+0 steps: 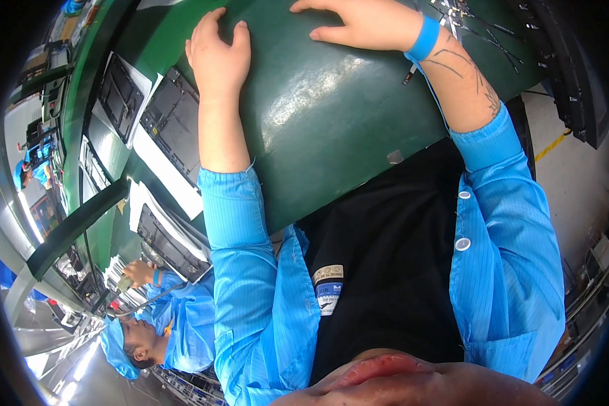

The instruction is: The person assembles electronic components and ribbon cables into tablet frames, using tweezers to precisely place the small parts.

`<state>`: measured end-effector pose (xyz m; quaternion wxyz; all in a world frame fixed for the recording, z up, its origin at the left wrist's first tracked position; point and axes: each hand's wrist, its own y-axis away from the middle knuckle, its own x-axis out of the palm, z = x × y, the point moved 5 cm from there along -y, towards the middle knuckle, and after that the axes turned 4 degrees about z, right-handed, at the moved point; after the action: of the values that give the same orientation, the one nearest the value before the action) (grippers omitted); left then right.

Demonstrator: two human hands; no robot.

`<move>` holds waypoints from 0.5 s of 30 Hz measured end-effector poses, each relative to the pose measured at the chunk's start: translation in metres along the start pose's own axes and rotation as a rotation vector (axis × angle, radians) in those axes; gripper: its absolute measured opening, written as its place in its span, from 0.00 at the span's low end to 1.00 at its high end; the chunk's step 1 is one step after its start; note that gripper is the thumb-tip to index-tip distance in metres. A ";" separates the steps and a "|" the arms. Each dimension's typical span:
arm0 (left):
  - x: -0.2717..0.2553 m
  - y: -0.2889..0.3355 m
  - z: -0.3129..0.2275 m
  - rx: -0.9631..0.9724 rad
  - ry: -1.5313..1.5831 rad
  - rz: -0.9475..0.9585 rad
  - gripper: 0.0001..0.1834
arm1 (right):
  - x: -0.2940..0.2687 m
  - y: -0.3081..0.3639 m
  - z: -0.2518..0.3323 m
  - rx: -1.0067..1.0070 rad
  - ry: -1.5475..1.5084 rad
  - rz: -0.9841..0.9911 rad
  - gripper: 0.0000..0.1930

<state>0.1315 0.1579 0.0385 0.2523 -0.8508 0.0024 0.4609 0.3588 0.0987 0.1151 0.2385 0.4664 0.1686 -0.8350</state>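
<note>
My left hand (216, 51) is palm down over the green tabletop (331, 135) near the top edge of the view. Its thumb stands apart from the fingers, and nothing shows in it. Across from it, my right hand (358, 24) reaches in from the right, index finger and thumb spread with a gap between them. The view's edge cuts off part of this hand. A blue wrist strap (423, 38) circles my right wrist, with a thin cord (434, 91) running from it along the forearm. Thin dark cables (497, 44) lie beyond that wrist.
Left of my left arm, black frame-like panels (172, 122) rest on white sheets (159, 162). A co-worker in a blue cap (118, 348) sits at the lower left, one hand (139, 273) near a stack of parts. Black racking (561, 61) stands at the right.
</note>
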 end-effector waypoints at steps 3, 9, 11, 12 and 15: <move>0.000 -0.001 0.000 0.005 0.001 -0.001 0.24 | -0.001 0.001 0.001 0.000 0.000 0.003 0.26; 0.000 -0.001 0.000 0.009 0.003 0.000 0.24 | 0.000 0.000 -0.001 -0.011 0.005 -0.001 0.26; -0.002 -0.001 -0.004 0.012 -0.003 -0.003 0.24 | 0.000 0.000 0.000 -0.013 0.009 -0.008 0.26; -0.005 -0.002 -0.009 -0.014 0.019 0.026 0.24 | -0.001 0.001 0.000 -0.008 0.004 0.000 0.26; -0.005 -0.002 -0.011 -0.035 0.037 0.049 0.25 | 0.000 0.001 -0.002 -0.010 0.007 -0.003 0.26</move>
<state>0.1375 0.1538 0.0478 0.2261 -0.8630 0.0199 0.4513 0.3607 0.0990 0.1144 0.2388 0.4676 0.1743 -0.8330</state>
